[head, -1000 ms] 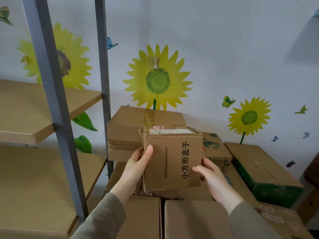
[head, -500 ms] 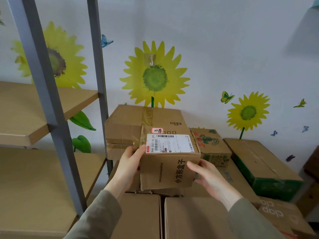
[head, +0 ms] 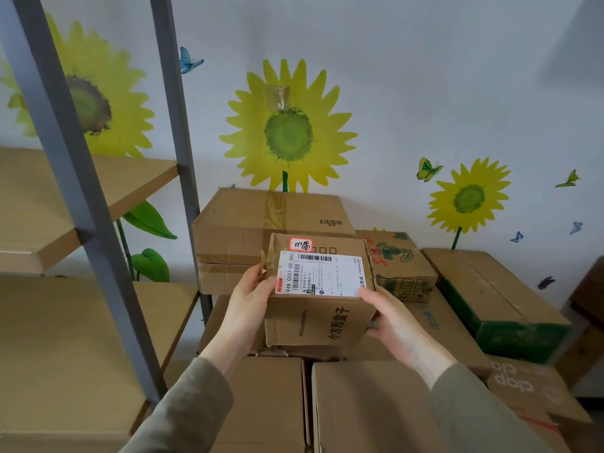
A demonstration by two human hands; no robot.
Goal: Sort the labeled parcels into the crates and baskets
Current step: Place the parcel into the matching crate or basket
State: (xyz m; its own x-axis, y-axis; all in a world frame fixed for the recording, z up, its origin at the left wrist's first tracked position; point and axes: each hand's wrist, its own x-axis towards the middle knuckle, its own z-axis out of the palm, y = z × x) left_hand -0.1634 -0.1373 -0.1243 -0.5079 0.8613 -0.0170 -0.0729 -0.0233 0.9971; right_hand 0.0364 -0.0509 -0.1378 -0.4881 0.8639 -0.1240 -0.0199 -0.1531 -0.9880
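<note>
Squarely, fingers point(head: 258, 284) of left hand point(head: 245, 310) and right hand point(head: 397, 325) clamp a brown parcel point(head: 313, 322), white label point(head: 322, 274) up.

1 sec ago the small brown cardboard box point(head: 318, 322) stood up w/ its black-print side facing us & its top just a thin strip. Now the top has tipped toward us, so the white paper label point(head: 322, 276) shows in full, & a little red-edged sticker point(head: 301, 245) shows behind it. The left hand point(head: 245, 307) has slid its thumb off the front to the box's left edge. The right hand point(head: 397, 325) has moved its thumb up to the label's near right corner.
</note>
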